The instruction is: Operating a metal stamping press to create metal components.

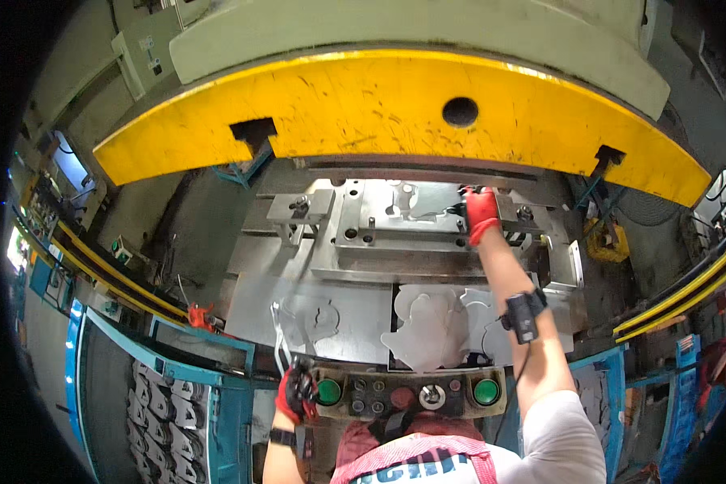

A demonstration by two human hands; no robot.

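Observation:
My left hand (pixel 297 393), in a red and black glove, is closed round a slim silver tool that looks like tongs (pixel 279 335), held upright beside the control panel. My right arm reaches forward over the steel die (pixel 395 239). At its end, my right hand (pixel 481 211) in a red glove has its dark fingertips bent at the right side of a shiny sheet-metal piece (pixel 436 200) lying on the die. The exact grip of those fingertips is partly hidden. A loose flat metal blank (pixel 429 327) with a curved outline rests on the plate before me.
The press's yellow beam (pixel 363 105) spans above the die. Close to my body is a control panel (pixel 379 406) with a green button (pixel 486 392) towards its right end. A blue rack (pixel 214 419) of stacked metal parts (pixel 165 419) stands at left. Yellow rails (pixel 121 274) run alongside.

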